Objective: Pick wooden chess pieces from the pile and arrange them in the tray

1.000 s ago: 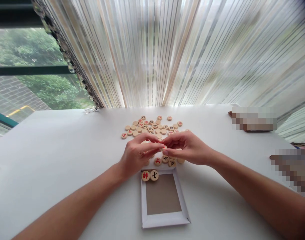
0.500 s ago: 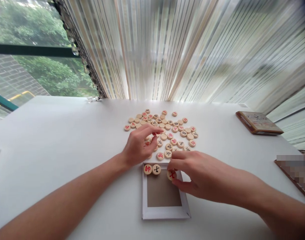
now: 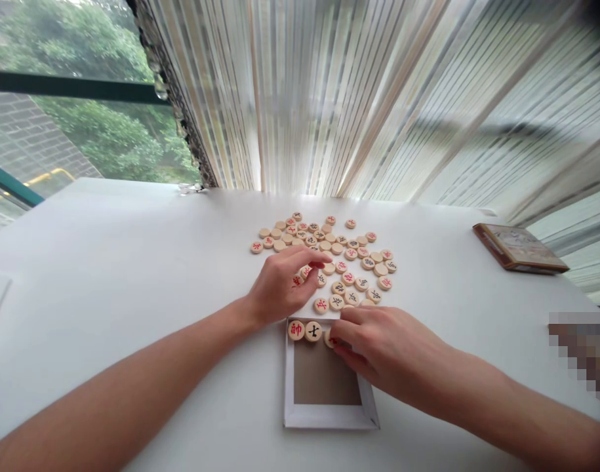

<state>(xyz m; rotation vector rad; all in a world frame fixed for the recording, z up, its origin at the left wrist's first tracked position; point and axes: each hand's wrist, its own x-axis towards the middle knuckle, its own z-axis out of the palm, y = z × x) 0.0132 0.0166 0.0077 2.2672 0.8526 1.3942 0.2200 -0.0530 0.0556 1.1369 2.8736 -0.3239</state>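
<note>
Several round wooden chess pieces (image 3: 351, 255) with red or black characters lie scattered on the white table (image 3: 132, 282). Before me sits a shallow white box tray (image 3: 329, 416) with a brown floor. Two pieces (image 3: 304, 330) stand side by side in its far left corner. My right hand (image 3: 378, 347) pinches a third piece against the tray's far edge, right beside those two; its fingers mostly cover it. My left hand (image 3: 284, 282) rests curled on the near left part of the pile, fingertips touching pieces.
A brown flat box (image 3: 519, 248) lies at the table's right. A blurred-out object (image 3: 582, 347) sits at the right edge. Striped curtains hang behind the table, with a window at the left.
My hands parted from a shared pinch above the pile. The right hand carried a piece down into the tray and slid it left toward the two placed pieces. The left hand settled on the pile.
</note>
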